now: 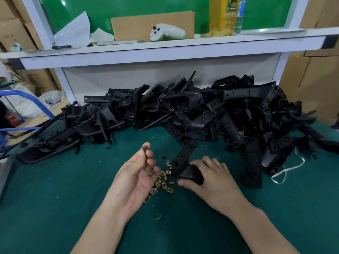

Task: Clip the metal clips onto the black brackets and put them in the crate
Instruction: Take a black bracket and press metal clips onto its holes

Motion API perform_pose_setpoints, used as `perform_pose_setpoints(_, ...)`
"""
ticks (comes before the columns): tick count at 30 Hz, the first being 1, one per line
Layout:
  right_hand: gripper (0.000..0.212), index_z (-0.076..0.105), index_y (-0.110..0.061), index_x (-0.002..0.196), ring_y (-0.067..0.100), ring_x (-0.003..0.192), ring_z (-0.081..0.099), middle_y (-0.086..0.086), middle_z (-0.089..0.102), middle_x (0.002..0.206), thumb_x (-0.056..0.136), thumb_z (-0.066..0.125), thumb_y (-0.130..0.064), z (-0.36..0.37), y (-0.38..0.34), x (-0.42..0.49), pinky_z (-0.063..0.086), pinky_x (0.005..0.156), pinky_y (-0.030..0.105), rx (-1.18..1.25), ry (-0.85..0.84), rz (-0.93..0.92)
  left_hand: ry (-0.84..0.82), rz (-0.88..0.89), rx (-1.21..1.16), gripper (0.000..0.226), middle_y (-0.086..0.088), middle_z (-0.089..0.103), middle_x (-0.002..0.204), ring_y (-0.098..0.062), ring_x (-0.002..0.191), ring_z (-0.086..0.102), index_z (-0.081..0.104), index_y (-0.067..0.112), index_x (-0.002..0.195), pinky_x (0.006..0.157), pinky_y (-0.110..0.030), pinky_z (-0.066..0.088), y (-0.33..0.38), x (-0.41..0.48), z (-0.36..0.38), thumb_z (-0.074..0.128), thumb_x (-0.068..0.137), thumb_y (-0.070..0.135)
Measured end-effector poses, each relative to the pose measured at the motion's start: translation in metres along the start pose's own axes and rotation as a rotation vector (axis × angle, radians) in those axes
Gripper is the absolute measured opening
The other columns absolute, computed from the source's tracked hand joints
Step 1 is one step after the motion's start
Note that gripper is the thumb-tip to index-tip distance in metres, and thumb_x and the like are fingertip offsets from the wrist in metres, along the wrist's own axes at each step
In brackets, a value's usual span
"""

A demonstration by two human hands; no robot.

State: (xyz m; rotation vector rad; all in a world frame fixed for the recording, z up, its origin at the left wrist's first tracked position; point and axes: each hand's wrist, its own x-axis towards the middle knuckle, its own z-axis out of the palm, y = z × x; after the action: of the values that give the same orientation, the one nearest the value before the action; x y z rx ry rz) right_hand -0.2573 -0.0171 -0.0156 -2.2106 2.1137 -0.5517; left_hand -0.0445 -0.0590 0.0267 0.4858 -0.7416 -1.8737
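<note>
Head view showed two bare hands over a green counter [55,198]. The left hand [135,176] was raised palm-up, its thumb and forefinger clamped together on one brass-coloured metal clip [145,147]; its other fingers were loosely bent. The right hand [211,178] rested on the counter with its fingers curled round the wide end of one black bracket [185,167], whose narrow end pointed away toward the pile.

Between the two hands lay a heap of loose clips [162,182], roughly a dozen, overlapping too much for an exact count. Behind them a pile of black brackets [201,110] spread across the counter's far side, far too many to count. One white string [286,169] lay at the pile's right edge.

On the white shelf [165,50] above stood one white controller [166,32], one cardboard sheet [132,26] and two bottles, one yellow [222,17] and one clear [239,19].
</note>
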Motion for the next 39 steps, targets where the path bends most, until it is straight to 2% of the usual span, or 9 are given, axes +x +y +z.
perform_pose_setpoints(9,0.089,0.047,-0.038,0.131,0.006,0.102,0.035,-0.019,0.036,0.102,0.073,0.013,-0.096,-0.001,0.000,0.000,0.028,0.091,0.027,0.021,0.003,-0.008,0.121,-0.038,-0.064,0.016,0.004,0.067,0.085,-0.004,0.066,0.061,0.076,0.015,0.095,0.065,-0.020,0.056,0.002,0.000,-0.001,0.064,0.087,0.019)
perform_pose_setpoints(15,0.093,0.047,-0.038,0.135,0.009,0.108,0.039,-0.018,0.041,0.107,0.070,0.017,-0.096,-0.001,-0.001,-0.001,0.029,0.094,0.027,0.022,-0.013,-0.015,0.161,0.069,0.363,0.019,-0.003,0.073,0.088,-0.008,0.068,0.063,0.081,0.019,0.081,0.065,-0.023,0.058,-0.002,-0.001,0.003,0.067,0.083,0.032)
perform_pose_setpoints(20,0.101,0.043,-0.038,0.142,0.010,0.113,0.038,-0.015,0.045,0.115,0.065,0.014,-0.097,-0.002,-0.002,0.000,0.027,0.099,0.028,0.017,-0.051,-0.031,0.171,0.152,0.701,0.018,0.000,0.074,0.085,-0.010,0.074,0.063,0.080,0.022,0.088,0.067,-0.019,0.055,-0.011,-0.003,0.001,0.066,0.089,0.033)
perform_pose_setpoints(23,0.102,0.042,-0.040,0.143,0.010,0.113,0.037,-0.015,0.044,0.114,0.063,0.013,-0.098,-0.002,-0.002,0.000,0.026,0.097,0.028,0.009,-0.064,-0.034,0.130,0.143,0.805,0.025,-0.002,0.077,0.090,-0.011,0.076,0.065,0.080,0.026,0.095,0.072,-0.020,0.056,-0.015,-0.005,0.001,0.065,0.085,0.044)
perform_pose_setpoints(28,0.101,0.042,-0.041,0.143,0.010,0.111,0.037,-0.016,0.044,0.112,0.064,0.014,-0.099,0.000,-0.001,0.001,0.027,0.096,0.028,0.004,-0.068,-0.035,0.099,0.134,0.856,0.036,-0.018,0.072,0.094,-0.013,0.071,0.059,0.080,0.028,0.096,0.074,-0.028,0.052,-0.017,-0.006,0.003,0.065,0.078,0.054)
perform_pose_setpoints(31,0.100,0.043,-0.043,0.143,0.010,0.110,0.036,-0.018,0.040,0.108,0.064,0.016,-0.098,0.000,0.000,0.001,0.027,0.096,0.028,0.008,-0.071,-0.032,0.104,0.135,0.856,0.037,-0.020,0.072,0.096,-0.016,0.073,0.060,0.080,0.027,0.096,0.081,-0.040,0.053,-0.017,-0.007,0.004,0.065,0.078,0.055)
perform_pose_setpoints(34,0.098,0.042,-0.044,0.144,0.010,0.109,0.036,-0.018,0.036,0.105,0.065,0.020,-0.098,-0.001,-0.001,0.001,0.027,0.096,0.028,0.011,-0.079,-0.035,0.122,0.140,0.844,0.036,-0.016,0.075,0.094,-0.029,0.078,0.066,0.080,0.025,0.097,0.089,-0.045,0.054,-0.017,-0.007,0.004,0.066,0.078,0.053)
perform_pose_setpoints(36,0.097,0.042,-0.044,0.144,0.009,0.108,0.035,-0.017,0.036,0.104,0.065,0.022,-0.097,-0.001,-0.001,0.001,0.027,0.096,0.028,0.012,-0.083,-0.036,0.131,0.131,0.836,0.034,-0.009,0.077,0.093,-0.038,0.092,0.069,0.080,0.025,0.096,0.093,-0.044,0.055,-0.018,-0.007,0.004,0.067,0.079,0.051)
perform_pose_setpoints(39,0.094,0.041,-0.046,0.145,0.008,0.107,0.035,-0.017,0.037,0.104,0.067,0.026,-0.096,-0.001,-0.001,0.000,0.026,0.095,0.027,0.017,-0.088,-0.039,0.144,0.140,0.841,0.026,-0.004,0.078,0.091,-0.034,0.094,0.071,0.080,0.026,0.093,0.087,-0.035,0.057,-0.019,-0.007,0.007,0.067,0.083,0.046)
